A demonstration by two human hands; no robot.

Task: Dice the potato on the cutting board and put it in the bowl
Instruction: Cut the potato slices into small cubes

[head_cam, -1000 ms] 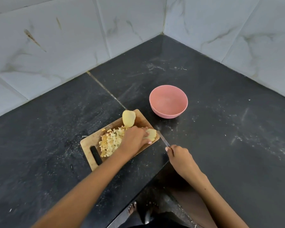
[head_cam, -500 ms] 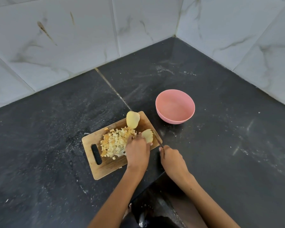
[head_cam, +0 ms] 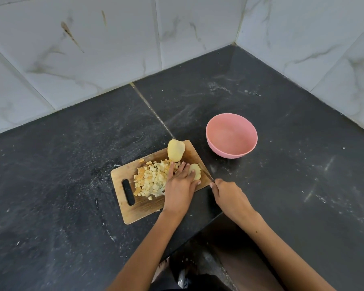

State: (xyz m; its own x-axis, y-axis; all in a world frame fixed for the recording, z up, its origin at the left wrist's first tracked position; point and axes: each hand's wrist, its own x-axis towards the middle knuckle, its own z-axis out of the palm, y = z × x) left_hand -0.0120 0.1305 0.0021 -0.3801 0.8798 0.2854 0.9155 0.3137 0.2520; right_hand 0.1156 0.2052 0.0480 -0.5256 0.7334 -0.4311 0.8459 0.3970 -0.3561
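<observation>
Head view: left hand (head_cam: 180, 186) fingers straight, pressing potato piece (head_cam: 195, 174) on cutting board (head_cam: 144, 203). Right hand (head_cam: 229, 198) grip curled round knife (head_cam: 207, 175), blade at the piece. Diced heap (head_cam: 151, 179) & another potato half (head_cam: 175, 150) on board; pink bowl (head_cam: 231, 135) near, on dark table (head_cam: 72, 164).

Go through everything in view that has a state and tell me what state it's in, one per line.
Pink bowl: upright, holds nothing.
Cutting board: flat on the counter.
Diced potato: piled on the board.
Potato half: uncut.
Potato piece: under the fingers.
Left hand: steadies that piece.
Right hand: grips the knife.
</observation>
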